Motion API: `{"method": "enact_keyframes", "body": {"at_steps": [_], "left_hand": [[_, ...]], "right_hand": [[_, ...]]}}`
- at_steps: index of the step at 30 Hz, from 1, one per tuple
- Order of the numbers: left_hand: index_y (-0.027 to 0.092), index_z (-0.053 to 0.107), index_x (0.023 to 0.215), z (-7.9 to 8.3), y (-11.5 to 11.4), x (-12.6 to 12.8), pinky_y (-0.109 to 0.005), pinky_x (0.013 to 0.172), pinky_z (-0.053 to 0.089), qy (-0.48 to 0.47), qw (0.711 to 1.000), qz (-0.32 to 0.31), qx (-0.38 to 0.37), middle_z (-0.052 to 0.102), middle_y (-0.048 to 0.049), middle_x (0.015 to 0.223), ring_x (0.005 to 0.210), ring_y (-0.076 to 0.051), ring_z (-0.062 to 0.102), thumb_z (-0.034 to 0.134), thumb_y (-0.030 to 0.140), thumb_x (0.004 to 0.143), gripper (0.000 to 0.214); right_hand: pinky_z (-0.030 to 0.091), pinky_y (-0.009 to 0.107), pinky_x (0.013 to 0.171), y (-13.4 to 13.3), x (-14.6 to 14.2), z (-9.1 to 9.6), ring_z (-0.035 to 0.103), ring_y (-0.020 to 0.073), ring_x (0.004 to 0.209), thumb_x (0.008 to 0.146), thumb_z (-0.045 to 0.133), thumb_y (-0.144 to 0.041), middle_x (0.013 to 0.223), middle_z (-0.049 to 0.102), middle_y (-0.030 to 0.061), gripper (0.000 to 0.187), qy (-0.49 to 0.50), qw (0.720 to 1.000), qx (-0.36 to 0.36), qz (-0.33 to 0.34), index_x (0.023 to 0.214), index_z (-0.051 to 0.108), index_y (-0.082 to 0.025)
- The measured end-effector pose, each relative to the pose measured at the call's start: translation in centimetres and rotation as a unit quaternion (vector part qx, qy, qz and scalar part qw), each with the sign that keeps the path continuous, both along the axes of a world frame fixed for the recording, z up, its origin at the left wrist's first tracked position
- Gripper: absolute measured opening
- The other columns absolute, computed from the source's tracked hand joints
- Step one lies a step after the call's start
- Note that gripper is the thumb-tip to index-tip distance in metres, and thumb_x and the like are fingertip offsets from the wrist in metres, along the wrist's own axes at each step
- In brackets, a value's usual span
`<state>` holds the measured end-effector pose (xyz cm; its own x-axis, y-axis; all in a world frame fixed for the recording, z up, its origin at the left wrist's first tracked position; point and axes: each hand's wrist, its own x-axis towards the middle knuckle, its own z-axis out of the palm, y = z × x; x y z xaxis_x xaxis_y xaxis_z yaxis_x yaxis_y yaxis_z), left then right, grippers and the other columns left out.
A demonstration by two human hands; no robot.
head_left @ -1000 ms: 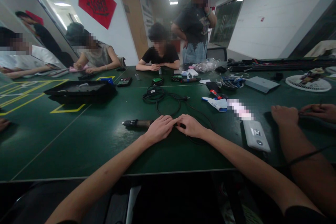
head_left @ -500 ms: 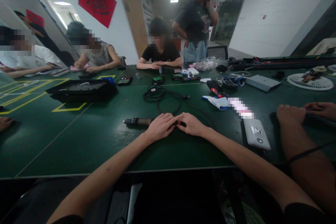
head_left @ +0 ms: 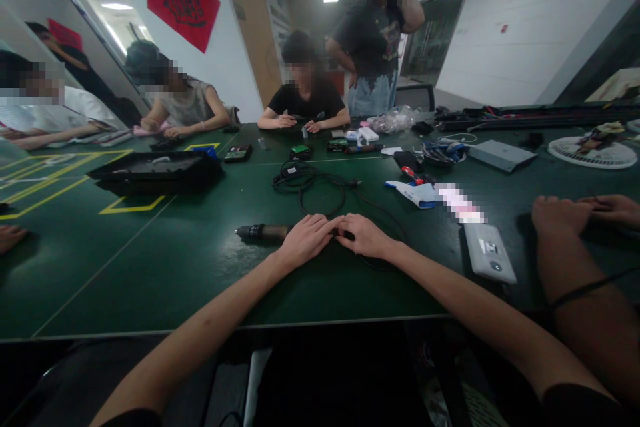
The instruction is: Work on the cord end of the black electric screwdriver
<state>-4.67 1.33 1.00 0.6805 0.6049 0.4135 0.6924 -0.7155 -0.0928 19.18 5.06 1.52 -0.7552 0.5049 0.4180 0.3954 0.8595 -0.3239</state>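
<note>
A dark electric screwdriver (head_left: 260, 232) lies on its side on the green table (head_left: 190, 260), its tip pointing left. My left hand (head_left: 306, 239) lies palm down over its rear part, fingers together and slightly curved on the body. My right hand (head_left: 364, 236) rests next to it, fingertips meeting the left hand's over the black rear end where the black cable (head_left: 320, 188) leaves. How firmly either hand grips the tool is hidden by the fingers.
A grey phone-like device (head_left: 487, 251) lies to my right, beside a co-worker's forearm (head_left: 565, 260). Farther back are a black tray (head_left: 153, 172), small green boards (head_left: 300, 151), a white fan grille (head_left: 593, 153). Several people sit or stand at the far edge.
My hands stay on the screwdriver. The view has shifted slightly; the seated person opposite has moved their hands apart.
</note>
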Motion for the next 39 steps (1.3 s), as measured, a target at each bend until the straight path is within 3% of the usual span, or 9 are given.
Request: {"method": "enact_keyframes", "body": {"at_steps": [5, 11, 15, 20, 25, 30, 34, 39], "left_hand": [[0.023, 0.026, 0.165, -0.01, 0.00, 0.02, -0.040, 0.103, 0.048, 0.009, 1.000, -0.027, -0.009, 0.066, -0.0094, 0.125, 0.128, -0.025, 0.056, 0.047, 0.021, 0.104, 0.065], [0.023, 0.027, 0.165, 0.04, -0.02, 0.01, -0.041, 0.099, 0.050, -0.003, 1.000, -0.009, -0.001, 0.066, -0.0104, 0.123, 0.122, -0.026, 0.059, 0.050, 0.026, 0.104, 0.065], [0.024, 0.025, 0.165, 0.01, -0.03, -0.05, -0.040, 0.103, 0.048, 0.003, 0.999, -0.036, -0.012, 0.066, -0.0093, 0.126, 0.128, -0.025, 0.056, 0.049, 0.018, 0.102, 0.068], [0.023, 0.024, 0.166, -0.03, 0.10, 0.07, -0.039, 0.099, 0.050, -0.002, 1.000, 0.000, 0.005, 0.068, -0.0089, 0.119, 0.119, -0.025, 0.060, 0.052, 0.024, 0.104, 0.068], [0.025, 0.023, 0.166, 0.07, 0.05, 0.01, -0.041, 0.103, 0.049, 0.002, 1.000, -0.027, -0.012, 0.066, -0.0095, 0.125, 0.127, -0.025, 0.057, 0.051, 0.021, 0.102, 0.070], [0.023, 0.024, 0.166, -0.04, 0.06, -0.05, -0.043, 0.102, 0.049, -0.003, 1.000, -0.003, -0.005, 0.066, -0.0105, 0.126, 0.123, -0.027, 0.059, 0.050, 0.025, 0.104, 0.067], [0.023, 0.024, 0.166, 0.07, -0.05, -0.03, -0.040, 0.105, 0.047, 0.005, 0.999, -0.031, -0.016, 0.066, -0.0091, 0.126, 0.128, -0.025, 0.057, 0.048, 0.020, 0.103, 0.067], [0.022, 0.023, 0.166, 0.23, -0.07, 0.11, -0.042, 0.101, 0.048, 0.000, 1.000, -0.002, -0.005, 0.066, -0.0097, 0.124, 0.122, -0.026, 0.058, 0.050, 0.025, 0.104, 0.068]], "right_hand": [[0.048, 0.038, 0.091, -0.05, 0.01, 0.08, 0.062, 0.0227, 0.096, 0.095, 0.070, -0.020, 0.101, 0.071, 0.0077, 0.007, 0.002, 1.000, -0.007, -0.001, 0.088, 0.066, -0.019], [0.049, 0.038, 0.089, -0.06, 0.02, 0.07, 0.063, 0.0233, 0.097, 0.094, 0.070, -0.020, 0.103, 0.071, 0.0084, 0.004, 0.003, 1.000, -0.001, -0.002, 0.091, 0.067, -0.019], [0.049, 0.037, 0.089, 0.00, 0.00, -0.04, 0.062, 0.0224, 0.095, 0.094, 0.069, -0.019, 0.101, 0.071, 0.0079, 0.002, 0.005, 1.000, -0.001, -0.001, 0.093, 0.068, -0.018], [0.048, 0.037, 0.088, 0.11, -0.02, -0.26, 0.062, 0.0222, 0.094, 0.094, 0.070, -0.020, 0.100, 0.070, 0.0073, 0.007, 0.001, 1.000, 0.011, -0.004, 0.088, 0.066, -0.019], [0.049, 0.038, 0.090, 0.07, -0.01, -0.34, 0.062, 0.0224, 0.096, 0.093, 0.070, -0.020, 0.101, 0.071, 0.0075, 0.006, 0.012, 1.000, 0.009, -0.004, 0.089, 0.066, -0.019], [0.049, 0.037, 0.088, 0.04, -0.02, -0.18, 0.062, 0.0221, 0.093, 0.094, 0.070, -0.020, 0.098, 0.070, 0.0070, 0.007, 0.000, 1.000, 0.013, -0.005, 0.088, 0.066, -0.019], [0.048, 0.037, 0.089, 0.01, -0.02, -0.10, 0.062, 0.0224, 0.095, 0.094, 0.070, -0.020, 0.100, 0.070, 0.0075, 0.010, 0.003, 1.000, 0.013, -0.002, 0.086, 0.065, -0.019], [0.048, 0.037, 0.087, -0.03, 0.00, -0.03, 0.061, 0.0219, 0.092, 0.095, 0.069, -0.021, 0.098, 0.069, 0.0069, 0.010, -0.004, 1.000, 0.012, -0.004, 0.086, 0.065, -0.019]]}}
